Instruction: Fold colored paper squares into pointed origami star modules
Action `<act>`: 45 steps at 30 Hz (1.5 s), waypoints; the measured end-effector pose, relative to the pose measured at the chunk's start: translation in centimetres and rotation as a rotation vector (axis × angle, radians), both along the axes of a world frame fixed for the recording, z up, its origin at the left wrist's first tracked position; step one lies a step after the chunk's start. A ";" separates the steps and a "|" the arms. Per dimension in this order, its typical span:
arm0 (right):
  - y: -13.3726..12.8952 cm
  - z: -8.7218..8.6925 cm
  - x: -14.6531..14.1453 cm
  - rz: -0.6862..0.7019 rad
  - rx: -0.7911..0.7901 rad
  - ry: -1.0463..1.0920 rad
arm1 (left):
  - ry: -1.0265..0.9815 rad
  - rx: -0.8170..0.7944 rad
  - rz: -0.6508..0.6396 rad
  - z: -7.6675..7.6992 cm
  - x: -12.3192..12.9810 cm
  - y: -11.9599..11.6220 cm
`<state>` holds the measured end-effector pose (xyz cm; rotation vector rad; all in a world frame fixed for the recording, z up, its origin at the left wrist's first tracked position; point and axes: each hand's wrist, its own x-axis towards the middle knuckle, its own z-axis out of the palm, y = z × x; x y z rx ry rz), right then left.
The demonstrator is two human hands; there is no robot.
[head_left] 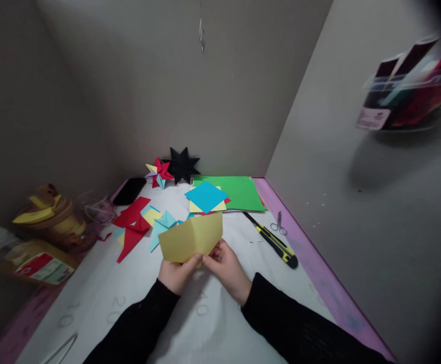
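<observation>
Yellow creased paper sheet (190,239) mid-frame, grasped by fingers of left hand (175,273) and right hand (230,268); folding looks partial. Folded red paper piece (132,236) centre-left, flat blue paper diamond (206,197) unfolded.

Matt yellow paper (192,237), smooth-looking
</observation>
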<state>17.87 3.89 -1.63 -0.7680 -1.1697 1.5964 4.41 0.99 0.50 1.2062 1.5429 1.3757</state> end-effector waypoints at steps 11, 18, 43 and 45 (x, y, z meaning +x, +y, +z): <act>2.5 0.0 2.0 -0.214 -0.074 -0.057 | -0.110 -0.175 -0.177 -2.4 -0.5 1.2; 1.8 1.4 4.5 -0.366 1.159 -0.740 | -0.183 -0.083 -0.095 -2.3 -0.9 1.3; 2.7 -1.7 7.6 0.206 1.285 -1.072 | 1.105 0.491 -0.439 -3.0 -0.5 -4.6; 3.2 -1.7 8.3 0.252 1.198 -1.060 | 1.131 0.449 -0.498 -3.2 0.0 -4.9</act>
